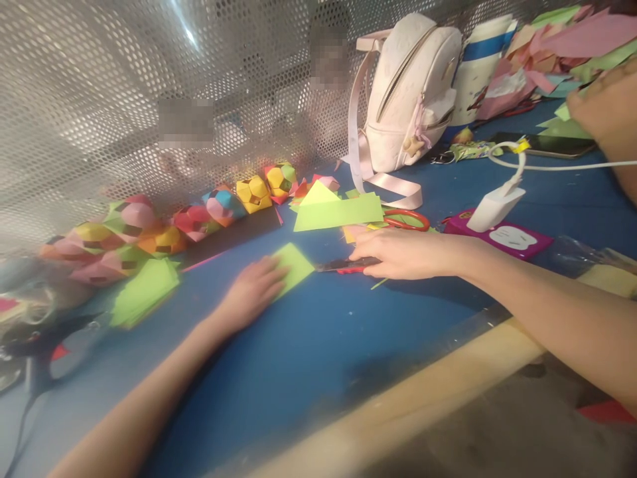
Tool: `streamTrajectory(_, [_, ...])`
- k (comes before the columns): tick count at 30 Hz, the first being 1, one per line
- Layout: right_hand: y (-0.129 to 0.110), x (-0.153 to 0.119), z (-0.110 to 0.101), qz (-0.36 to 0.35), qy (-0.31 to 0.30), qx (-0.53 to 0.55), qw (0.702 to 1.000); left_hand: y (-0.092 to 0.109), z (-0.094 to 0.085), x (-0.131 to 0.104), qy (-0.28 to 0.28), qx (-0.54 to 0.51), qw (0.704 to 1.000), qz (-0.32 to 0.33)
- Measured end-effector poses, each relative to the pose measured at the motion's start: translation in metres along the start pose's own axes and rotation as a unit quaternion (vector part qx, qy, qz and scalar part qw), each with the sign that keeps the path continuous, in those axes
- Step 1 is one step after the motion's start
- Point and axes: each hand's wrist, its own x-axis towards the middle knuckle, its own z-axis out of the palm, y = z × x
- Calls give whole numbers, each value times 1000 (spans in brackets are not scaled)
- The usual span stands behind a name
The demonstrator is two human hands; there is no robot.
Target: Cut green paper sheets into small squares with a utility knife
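Observation:
My left hand point(253, 289) lies with its fingers spread over the left part of a light green paper square point(294, 267) on the blue table. To the right, my right hand point(393, 253) is around the red handle of a pair of scissors point(348, 269), whose blades point left toward the square. Behind them lie green paper pieces point(338, 214) and a second pair of scissors with orange handles point(415, 219). A stack of green paper point(146, 292) sits to the left of my left hand.
Folded paper balls point(164, 239) line the perforated metal screen point(124, 79). At the back stand a pink backpack point(405, 93) and a tumbler point(478, 73). A white charger point(497, 206) sits on a purple power block point(522, 242). Another person's hand point(607, 106) is at the right.

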Motion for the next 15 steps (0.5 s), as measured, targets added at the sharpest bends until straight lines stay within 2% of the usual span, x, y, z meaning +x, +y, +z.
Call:
streamTrajectory(5, [-9,-3,-5,27,-19,-4,999,1,-1,0,0,1,1000,9])
streamTrajectory(15, [-11,-3,-2,9,-13,23,1000,0,0,0,-6,5,1000,2])
